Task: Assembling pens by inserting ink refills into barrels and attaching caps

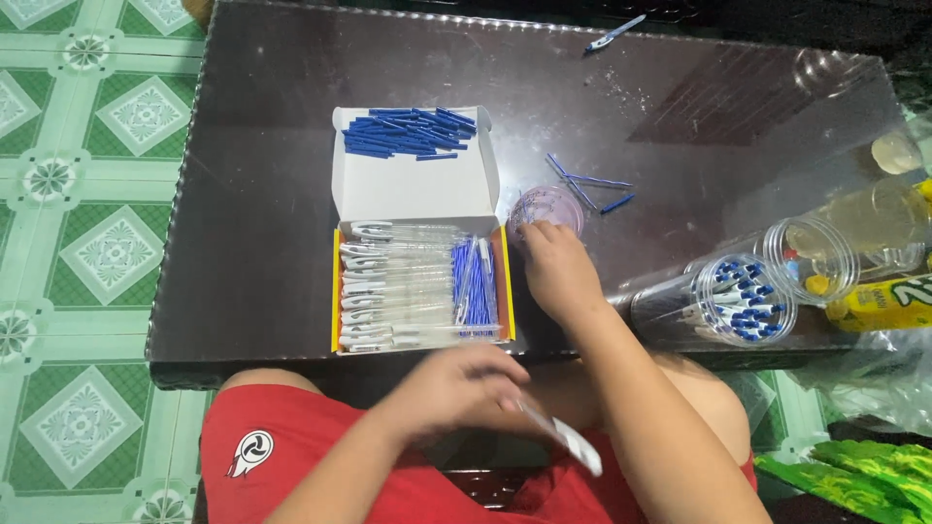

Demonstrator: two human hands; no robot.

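My left hand (456,388) hovers near my lap below the table's front edge and holds a clear pen barrel with a white clip (568,442), blurred by motion. My right hand (555,264) reaches onto the dark table (252,194), fingertips at a small clear cup (547,209); what they pinch is hidden. Between the hands lies an open box (419,289) with clear pen barrels and blue refills. Its raised white lid (413,160) carries a pile of blue caps or plugs.
Loose blue refills (587,186) lie beyond the small cup. A clear jar of assembled pens (728,296) lies on its side at the right, with another jar (815,254) and yellow packaging (888,301). A blue pen (614,33) sits at the far edge. Green tiled floor lies left.
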